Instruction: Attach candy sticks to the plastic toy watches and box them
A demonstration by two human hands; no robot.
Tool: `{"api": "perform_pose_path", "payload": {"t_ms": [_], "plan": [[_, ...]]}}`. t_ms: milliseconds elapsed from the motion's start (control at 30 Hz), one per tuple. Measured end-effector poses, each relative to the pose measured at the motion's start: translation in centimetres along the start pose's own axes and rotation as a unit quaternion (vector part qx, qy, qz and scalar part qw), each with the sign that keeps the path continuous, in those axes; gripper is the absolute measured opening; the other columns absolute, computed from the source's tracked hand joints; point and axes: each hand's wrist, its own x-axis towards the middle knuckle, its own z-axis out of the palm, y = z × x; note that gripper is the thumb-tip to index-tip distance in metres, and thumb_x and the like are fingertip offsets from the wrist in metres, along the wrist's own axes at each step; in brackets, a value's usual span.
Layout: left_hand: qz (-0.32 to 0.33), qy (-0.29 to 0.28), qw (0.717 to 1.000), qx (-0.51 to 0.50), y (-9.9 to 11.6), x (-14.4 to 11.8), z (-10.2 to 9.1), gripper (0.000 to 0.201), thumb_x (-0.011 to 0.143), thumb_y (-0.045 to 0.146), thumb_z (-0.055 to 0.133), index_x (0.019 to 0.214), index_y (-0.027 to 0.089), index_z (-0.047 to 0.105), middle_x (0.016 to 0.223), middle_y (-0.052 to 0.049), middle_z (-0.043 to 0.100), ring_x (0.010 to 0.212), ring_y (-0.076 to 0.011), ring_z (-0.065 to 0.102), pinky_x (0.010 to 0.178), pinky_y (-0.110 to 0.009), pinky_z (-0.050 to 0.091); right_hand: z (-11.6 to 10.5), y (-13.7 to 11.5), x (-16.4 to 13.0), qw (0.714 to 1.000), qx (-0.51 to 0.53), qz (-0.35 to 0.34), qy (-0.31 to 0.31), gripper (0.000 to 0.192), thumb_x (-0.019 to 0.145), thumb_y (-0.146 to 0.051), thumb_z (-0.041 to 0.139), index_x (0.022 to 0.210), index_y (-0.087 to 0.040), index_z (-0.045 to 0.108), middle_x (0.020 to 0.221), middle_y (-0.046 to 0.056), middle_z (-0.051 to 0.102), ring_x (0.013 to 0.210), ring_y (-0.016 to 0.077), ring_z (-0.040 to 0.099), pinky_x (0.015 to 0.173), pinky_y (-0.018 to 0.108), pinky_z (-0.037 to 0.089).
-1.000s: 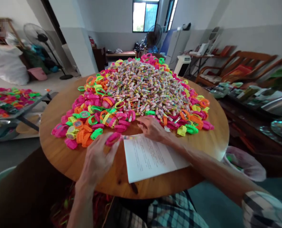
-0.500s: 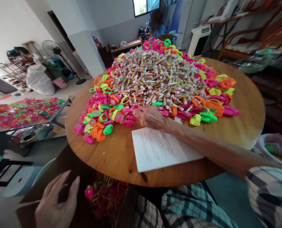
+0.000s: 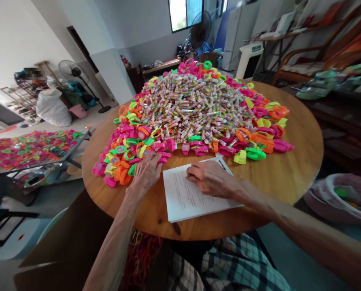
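- At the far left of the frame I see a side table [image 3: 77, 142] covered in bright plastic bands.
- Left of centre, my left hand [image 3: 146, 173] lies fingers spread on the near edge of the neon wristbands [image 3: 128, 151], gripping nothing that I can see.
- Just right of it, my right hand [image 3: 211, 178] rests loosely curled on the printed sheet [image 3: 186, 200]; the hands are apart.
- Above centre, the candy tube heap [image 3: 192, 105] crowns the round wooden table [image 3: 292, 161].

Bright daylight from rear window [image 3: 185, 14], soft shadows, edges stretched, slight blur
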Motion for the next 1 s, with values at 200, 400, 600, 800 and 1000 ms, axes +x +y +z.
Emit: {"api": "perform_pose_path", "payload": {"t_ms": [200,400,600,800,1000], "plan": [[0.034,0.003,0.999,0.029,-0.3,0.2,-0.4,0.026,0.100,0.023,0.051,0.110,0.020,0.075,0.107,-0.011,0.072,0.090,-0.0241,0.069,0.076,-0.034,0.054,0.8,0.2,0.4,1.000,0.010,-0.002,0.001,0.032,0.109,-0.028,0.046,0.107,-0.015,0.076,0.103,0.011,0.073,0.080,0.0178,0.061,0.064,0.035,0.021],[-0.017,-0.008,0.994,-0.112,-1.2,-1.3,-0.9,0.034,0.089,0.023,0.060,0.121,0.017,0.069,0.084,-0.004,0.069,0.071,-0.0164,0.064,0.068,-0.028,0.051,1.6,0.6,0.3,0.999,0.027,-0.003,0.037,0.036,0.111,-0.031,0.044,0.108,-0.013,0.075,0.104,0.011,0.073,0.080,0.0179,0.060,0.065,0.036,0.022],[-0.232,-0.042,0.932,-0.276,-0.3,-2.8,-1.8,0.064,0.084,0.030,0.065,0.144,0.011,0.057,0.056,0.007,0.058,0.044,-0.0109,0.052,0.044,-0.021,0.040,2.3,0.9,0.1,0.997,0.049,-0.009,0.062,0.034,0.110,-0.028,0.045,0.108,-0.012,0.074,0.103,0.012,0.073,0.080,0.0178,0.058,0.067,0.035,0.024],[-0.247,-0.075,0.945,-0.201,-1.0,-4.9,-3.0,0.061,0.091,0.030,0.059,0.150,0.011,0.056,0.054,0.006,0.055,0.041,-0.0110,0.049,0.041,-0.021,0.038,2.5,1.0,-0.1,0.995,0.043,-0.016,0.085,0.034,0.109,-0.029,0.045,0.105,-0.013,0.074,0.101,0.012,0.072,0.076,0.0180,0.055,0.066,0.036,0.023],[-0.030,-0.073,0.993,-0.090,-1.6,-5.3,-3.7,0.039,0.094,0.027,0.058,0.130,0.022,0.074,0.105,-0.008,0.067,0.082,-0.0166,0.063,0.070,-0.030,0.052,2.4,1.0,-0.4,0.995,0.047,-0.024,0.088,0.035,0.108,-0.028,0.042,0.106,-0.012,0.074,0.100,0.013,0.072,0.079,0.0200,0.058,0.068,0.035,0.028]]}}
